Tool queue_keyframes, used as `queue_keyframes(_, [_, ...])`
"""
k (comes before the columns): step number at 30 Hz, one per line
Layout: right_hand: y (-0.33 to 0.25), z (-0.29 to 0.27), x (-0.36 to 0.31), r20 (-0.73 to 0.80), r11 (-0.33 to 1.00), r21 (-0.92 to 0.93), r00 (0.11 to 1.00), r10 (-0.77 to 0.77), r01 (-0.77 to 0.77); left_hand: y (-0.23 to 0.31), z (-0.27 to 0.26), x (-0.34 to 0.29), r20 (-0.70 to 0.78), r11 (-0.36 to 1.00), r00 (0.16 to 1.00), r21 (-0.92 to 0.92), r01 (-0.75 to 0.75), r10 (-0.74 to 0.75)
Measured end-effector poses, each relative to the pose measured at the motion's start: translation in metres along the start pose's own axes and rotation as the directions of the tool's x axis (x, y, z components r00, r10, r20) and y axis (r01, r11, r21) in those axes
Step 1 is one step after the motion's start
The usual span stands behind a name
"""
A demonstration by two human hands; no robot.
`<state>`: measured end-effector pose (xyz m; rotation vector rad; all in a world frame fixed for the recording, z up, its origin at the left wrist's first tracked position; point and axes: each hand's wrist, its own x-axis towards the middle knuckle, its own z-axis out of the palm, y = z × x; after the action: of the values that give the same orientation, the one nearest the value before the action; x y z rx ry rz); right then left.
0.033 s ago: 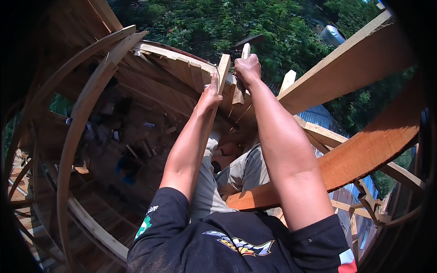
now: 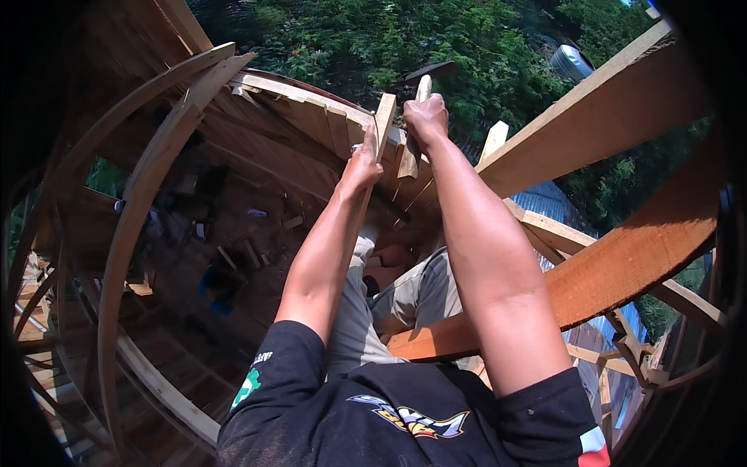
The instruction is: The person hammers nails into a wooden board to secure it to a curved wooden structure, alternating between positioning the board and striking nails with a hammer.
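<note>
My left hand (image 2: 362, 165) is closed around an upright wooden batten (image 2: 384, 117), with a finger stretched along its side. Something small and thin shows by that fingertip, too fine to make out. The batten stands against the top of a plank wall (image 2: 334, 128). Just to its right, my right hand (image 2: 426, 121) grips a wooden-handled tool (image 2: 424, 88), its fist wrapped around the pale handle. A long dark head shows beyond the fist, and its exact kind is unclear. Below the right fist, a short piece of wood (image 2: 408, 162) sits at the wall.
Curved wooden ribs (image 2: 128, 206) rise on the left above a dark interior with scraps far below. At right, a thick beam (image 2: 576, 109) slants upward, and a broad reddish plank (image 2: 607, 261) passes under my right arm. Green foliage (image 2: 334, 47) lies beyond the wall.
</note>
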<state>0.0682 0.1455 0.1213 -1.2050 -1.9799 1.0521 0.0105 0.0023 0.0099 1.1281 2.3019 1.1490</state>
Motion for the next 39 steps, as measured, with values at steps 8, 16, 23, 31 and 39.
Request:
queue_keyframes(8, [-0.027, -0.004, -0.017, 0.07, 0.984, -0.168, 0.996, -0.045, 0.057, 0.0, -0.022, 0.001, -0.098, 0.944, 0.945, 0.077, 0.32, -0.313])
queue_keyframes(16, [-0.026, -0.014, -0.041, 0.372, 0.928, -0.214, 0.904, -0.212, 0.305, 0.004, -0.014, 0.005, -0.112, 0.927, 0.938, 0.154, 0.342, -0.327])
queue_keyframes(23, [-0.024, 0.0, -0.045, 0.217, 0.922, -0.283, 0.954, -0.208, 0.265, -0.041, -0.016, -0.037, -0.056, 0.992, 0.998, -0.119, 0.034, -0.041])
queue_keyframes(31, [-0.027, 0.021, -0.097, 0.193, 0.811, 0.514, 0.959, 0.206, -0.278, -0.064, -0.021, -0.05, -0.126, 0.965, 0.99, -0.246, -0.097, 0.068])
queue_keyframes(39, [-0.03, -0.015, -0.161, -0.016, 0.521, 0.845, 0.969, 0.248, -0.12, -0.01, 0.0, -0.062, -0.071, 0.843, 0.995, -0.538, 0.025, -0.075])
